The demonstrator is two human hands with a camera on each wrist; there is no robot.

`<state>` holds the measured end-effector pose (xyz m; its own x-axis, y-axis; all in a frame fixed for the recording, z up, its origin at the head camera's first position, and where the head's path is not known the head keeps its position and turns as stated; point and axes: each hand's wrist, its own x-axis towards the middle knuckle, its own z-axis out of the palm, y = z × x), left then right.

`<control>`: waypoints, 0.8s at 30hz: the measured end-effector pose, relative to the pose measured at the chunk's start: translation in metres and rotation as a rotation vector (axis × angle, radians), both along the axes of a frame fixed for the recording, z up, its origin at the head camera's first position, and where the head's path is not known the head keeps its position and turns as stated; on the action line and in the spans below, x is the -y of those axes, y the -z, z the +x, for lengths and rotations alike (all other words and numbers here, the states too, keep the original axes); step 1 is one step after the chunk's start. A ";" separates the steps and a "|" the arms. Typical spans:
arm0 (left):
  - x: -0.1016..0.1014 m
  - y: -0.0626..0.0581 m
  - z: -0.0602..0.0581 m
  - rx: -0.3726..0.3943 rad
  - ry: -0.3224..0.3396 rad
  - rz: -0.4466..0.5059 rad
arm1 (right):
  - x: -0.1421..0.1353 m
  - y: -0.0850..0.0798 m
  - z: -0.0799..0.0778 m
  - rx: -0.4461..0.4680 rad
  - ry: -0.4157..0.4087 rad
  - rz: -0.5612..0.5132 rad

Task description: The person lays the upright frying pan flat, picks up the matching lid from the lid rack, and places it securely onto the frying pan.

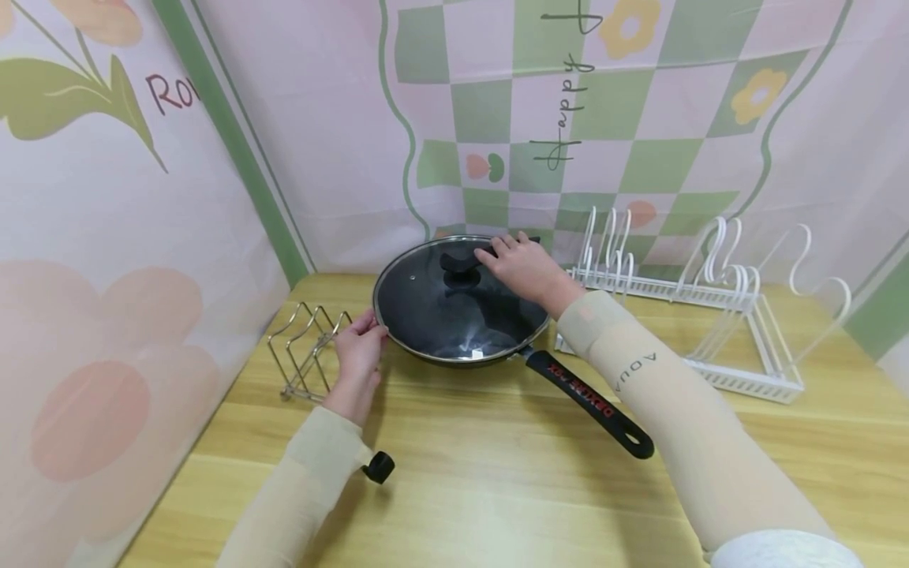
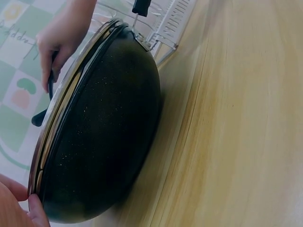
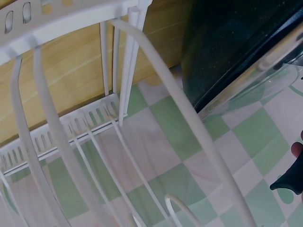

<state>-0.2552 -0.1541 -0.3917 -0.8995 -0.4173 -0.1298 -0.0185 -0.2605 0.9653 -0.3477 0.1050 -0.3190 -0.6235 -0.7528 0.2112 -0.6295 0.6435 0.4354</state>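
Observation:
A black wok [image 2: 109, 127] sits on the wooden table with a glass lid [image 1: 419, 315] over it; its long black handle [image 1: 589, 402] points toward the front right. A metal band rims the lid, and a thin gap shows between lid and wok in the left wrist view. My left hand [image 1: 358, 355] pinches the lid's left edge between thumb and fingers. With curled fingers my right hand [image 1: 525, 268] grips the black lid knob [image 1: 461, 264] from the right. Only its fingertips and part of the knob [image 3: 289, 177] show in the right wrist view.
A small wire rack [image 1: 305, 355] stands left of the wok, close to my left hand. White racks [image 1: 746, 386] with curved dividers stand on the right, near my right forearm. Behind the table [image 1: 454, 473] hangs a checkered cloth [image 1: 483, 110].

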 end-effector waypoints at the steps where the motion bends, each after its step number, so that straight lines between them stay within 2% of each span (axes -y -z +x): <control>1: 0.000 0.000 0.000 -0.001 0.000 0.000 | 0.000 0.000 0.000 -0.004 -0.003 0.000; 7: -0.001 0.003 0.001 0.000 0.001 -0.015 | -0.002 -0.001 0.003 -0.013 -0.008 -0.006; 16: -0.002 0.002 0.003 -0.007 -0.016 -0.056 | 0.000 -0.003 0.005 0.036 0.012 -0.038; 24: 0.000 0.001 0.001 0.002 -0.026 -0.066 | 0.010 -0.006 0.006 0.101 0.103 -0.094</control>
